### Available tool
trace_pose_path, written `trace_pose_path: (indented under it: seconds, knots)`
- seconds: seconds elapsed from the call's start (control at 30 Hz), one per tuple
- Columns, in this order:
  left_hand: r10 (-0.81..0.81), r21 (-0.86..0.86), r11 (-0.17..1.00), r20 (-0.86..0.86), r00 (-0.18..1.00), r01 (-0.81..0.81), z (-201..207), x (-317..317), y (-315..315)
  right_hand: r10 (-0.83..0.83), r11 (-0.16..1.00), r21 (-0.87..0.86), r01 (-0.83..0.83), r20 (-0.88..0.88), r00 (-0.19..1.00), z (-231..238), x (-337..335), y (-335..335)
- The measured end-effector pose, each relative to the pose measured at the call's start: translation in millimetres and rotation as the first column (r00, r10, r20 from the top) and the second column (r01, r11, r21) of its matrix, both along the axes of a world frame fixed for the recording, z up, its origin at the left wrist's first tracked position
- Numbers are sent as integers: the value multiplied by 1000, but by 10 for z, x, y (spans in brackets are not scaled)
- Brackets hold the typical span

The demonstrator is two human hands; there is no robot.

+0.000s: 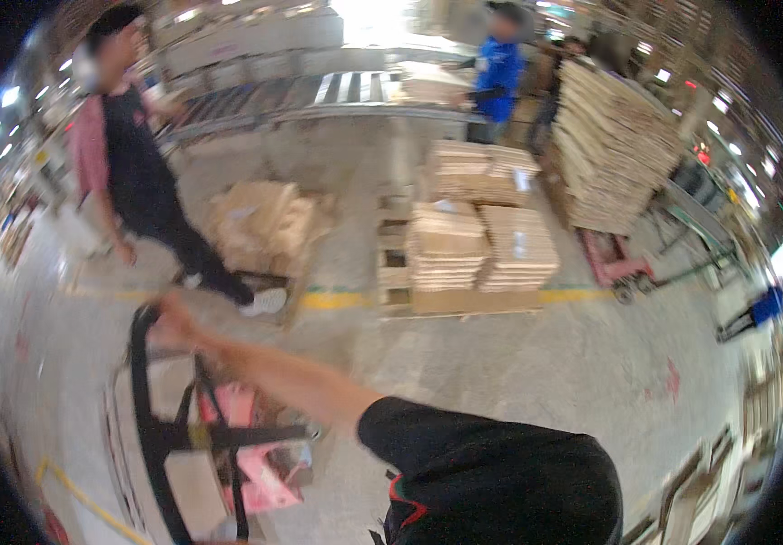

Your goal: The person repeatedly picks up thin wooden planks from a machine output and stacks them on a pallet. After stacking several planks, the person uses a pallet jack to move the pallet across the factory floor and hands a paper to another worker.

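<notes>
My right hand [173, 325] is closed round the far end of a black looped handle [143, 391]. My bare right forearm and black sleeve stretch across from the lower right. Below the handle shows the red-pink body of a pallet jack [260, 472], blurred by motion. A crossbar [219, 437] joins the handle's middle. My left hand does not show clearly in the head view.
A pallet of stacked brown boards [482, 245] stands ahead. Further right, a tall leaning board stack [614, 150] rests on a red pallet jack [614, 263]. A person in black and pink [132, 154] stands left, near a lower stack [260, 222]. Behind runs a roller conveyor [291, 95].
</notes>
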State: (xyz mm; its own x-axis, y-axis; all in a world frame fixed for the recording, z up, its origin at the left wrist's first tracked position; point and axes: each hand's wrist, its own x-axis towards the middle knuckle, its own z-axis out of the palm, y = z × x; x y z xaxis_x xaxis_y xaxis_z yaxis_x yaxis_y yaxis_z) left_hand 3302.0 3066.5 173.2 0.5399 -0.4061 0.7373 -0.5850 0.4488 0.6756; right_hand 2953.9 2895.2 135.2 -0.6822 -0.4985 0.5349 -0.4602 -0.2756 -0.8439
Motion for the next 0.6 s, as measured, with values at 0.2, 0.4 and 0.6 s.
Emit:
trace_pose_path:
  seconds: [0.2,0.4,0.6]
  knots:
    - [1,-71,997,66,998,4,17,398,-778,-3,998,-63,0,-36,999,470,453,-303]
    - [-20,-82,996,105,994,28,105,516,-1349,11,999,-51,-12,-19,1000,521,563,-779]
    - [43,-85,996,173,984,-28,141,844,-1878,-59,988,-148,52,-46,997,246,995,-1757]
